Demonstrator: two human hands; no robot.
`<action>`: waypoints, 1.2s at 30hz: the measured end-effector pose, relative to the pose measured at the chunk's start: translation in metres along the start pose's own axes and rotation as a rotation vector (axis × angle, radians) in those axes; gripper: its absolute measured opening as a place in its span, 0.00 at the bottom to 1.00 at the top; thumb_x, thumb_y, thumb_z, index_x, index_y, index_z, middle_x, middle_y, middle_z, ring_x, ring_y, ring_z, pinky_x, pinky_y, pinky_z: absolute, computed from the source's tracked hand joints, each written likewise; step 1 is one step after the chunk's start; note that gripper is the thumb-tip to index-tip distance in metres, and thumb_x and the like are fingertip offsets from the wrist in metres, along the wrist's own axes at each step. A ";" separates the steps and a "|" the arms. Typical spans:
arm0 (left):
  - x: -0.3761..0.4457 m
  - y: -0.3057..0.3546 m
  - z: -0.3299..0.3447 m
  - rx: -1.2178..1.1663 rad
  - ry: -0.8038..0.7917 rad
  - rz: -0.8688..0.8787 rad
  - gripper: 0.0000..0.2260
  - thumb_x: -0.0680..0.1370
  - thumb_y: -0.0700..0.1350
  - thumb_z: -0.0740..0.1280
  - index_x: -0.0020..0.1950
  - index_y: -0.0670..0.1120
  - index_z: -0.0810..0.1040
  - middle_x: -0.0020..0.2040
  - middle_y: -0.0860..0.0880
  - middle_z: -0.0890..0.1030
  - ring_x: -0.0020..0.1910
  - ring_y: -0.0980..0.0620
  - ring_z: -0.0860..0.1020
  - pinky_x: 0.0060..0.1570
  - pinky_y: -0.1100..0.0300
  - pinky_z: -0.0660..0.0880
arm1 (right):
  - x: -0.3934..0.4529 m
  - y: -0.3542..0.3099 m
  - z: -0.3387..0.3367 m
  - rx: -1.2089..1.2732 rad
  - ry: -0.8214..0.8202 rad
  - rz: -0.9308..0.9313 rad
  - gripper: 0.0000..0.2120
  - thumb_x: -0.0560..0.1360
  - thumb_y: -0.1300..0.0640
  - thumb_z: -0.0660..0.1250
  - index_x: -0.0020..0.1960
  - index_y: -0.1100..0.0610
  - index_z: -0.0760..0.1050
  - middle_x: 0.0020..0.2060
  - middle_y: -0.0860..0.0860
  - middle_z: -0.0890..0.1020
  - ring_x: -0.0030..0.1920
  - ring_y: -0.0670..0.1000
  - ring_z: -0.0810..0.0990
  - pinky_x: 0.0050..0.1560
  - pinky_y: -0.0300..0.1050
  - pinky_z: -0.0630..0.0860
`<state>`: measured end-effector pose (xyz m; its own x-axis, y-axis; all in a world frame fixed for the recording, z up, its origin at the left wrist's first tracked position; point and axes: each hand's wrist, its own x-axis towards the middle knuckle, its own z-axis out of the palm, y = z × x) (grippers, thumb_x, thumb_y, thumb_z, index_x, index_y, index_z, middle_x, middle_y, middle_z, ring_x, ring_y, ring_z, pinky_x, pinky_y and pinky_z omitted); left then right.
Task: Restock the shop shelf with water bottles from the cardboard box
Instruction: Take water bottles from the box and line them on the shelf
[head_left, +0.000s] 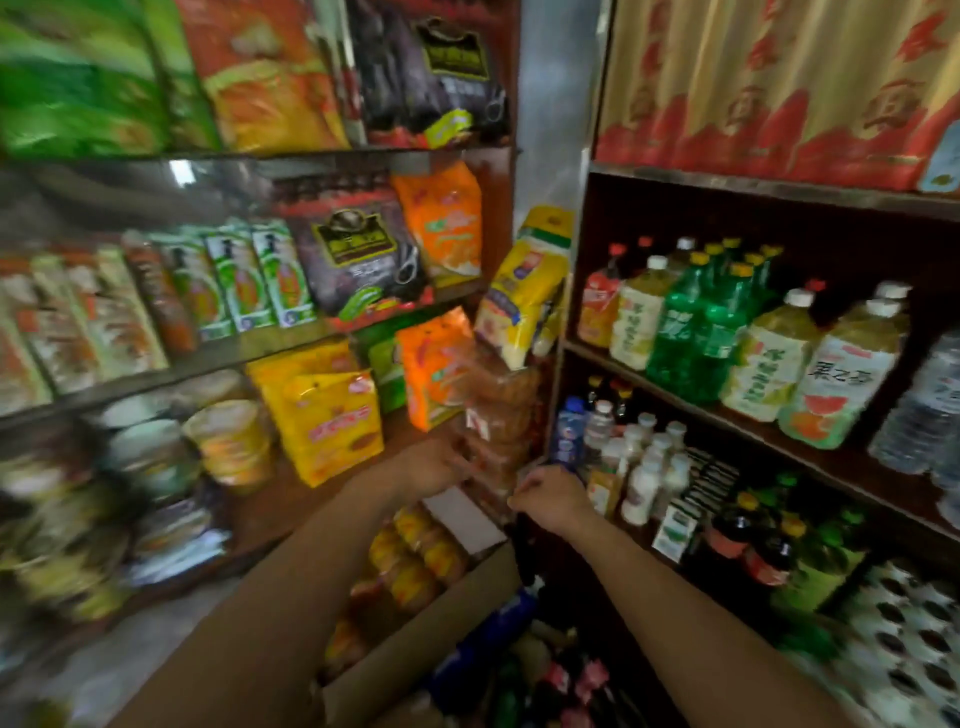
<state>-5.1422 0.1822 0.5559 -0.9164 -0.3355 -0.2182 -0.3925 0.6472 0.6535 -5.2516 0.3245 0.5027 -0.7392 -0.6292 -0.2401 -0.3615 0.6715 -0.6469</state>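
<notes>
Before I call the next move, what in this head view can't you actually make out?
- Left hand: motion blur hides whether it grips the clear snack pack.
- Right hand: fingers curled, anything pinched is too small to tell.
- Cardboard box: cut by the bottom edge; only yellow packets show inside.
- Left shelves: labels blurred.

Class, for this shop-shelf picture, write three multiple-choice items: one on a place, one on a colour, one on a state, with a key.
1. Where do the clear plastic water bottles stand?
A. right end of the right-hand unit's middle shelf
B. top left shelf
C. inside the cardboard box

2. What colour are the caps of the green plastic bottles?
A. white
B. yellow
C. blue

3. How is the open brown cardboard box?
A. sealed shut
B. flattened
C. open, with orange packets inside

Key: 1 A, they sit past the juice bottles; 2 B, yellow caps show; 3 C, its flap is up beneath the left hand and right hand.
</notes>
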 end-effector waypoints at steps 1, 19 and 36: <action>-0.015 -0.021 -0.005 0.064 0.015 -0.044 0.08 0.80 0.42 0.63 0.41 0.47 0.75 0.39 0.50 0.78 0.43 0.52 0.78 0.40 0.62 0.68 | -0.004 -0.012 0.017 -0.039 -0.038 -0.040 0.10 0.73 0.54 0.68 0.48 0.61 0.81 0.47 0.54 0.82 0.50 0.54 0.81 0.51 0.46 0.78; -0.110 -0.309 0.114 -0.222 -0.106 -0.728 0.18 0.78 0.46 0.65 0.66 0.41 0.74 0.63 0.44 0.76 0.63 0.44 0.75 0.63 0.55 0.71 | -0.001 -0.011 0.304 -0.400 -0.705 -0.081 0.14 0.74 0.52 0.66 0.32 0.54 0.69 0.29 0.49 0.72 0.36 0.54 0.77 0.40 0.48 0.74; -0.048 -0.508 0.435 -0.574 -0.147 -1.130 0.16 0.80 0.47 0.62 0.63 0.40 0.74 0.59 0.40 0.78 0.57 0.42 0.76 0.48 0.58 0.70 | 0.030 0.255 0.582 -0.394 -1.036 0.312 0.16 0.74 0.54 0.68 0.29 0.54 0.69 0.29 0.50 0.73 0.32 0.50 0.74 0.40 0.47 0.73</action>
<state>-4.9328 0.1670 -0.0813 -0.1098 -0.4011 -0.9094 -0.9004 -0.3474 0.2620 -5.0355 0.2489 -0.0904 -0.0715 -0.3112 -0.9476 -0.5322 0.8154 -0.2277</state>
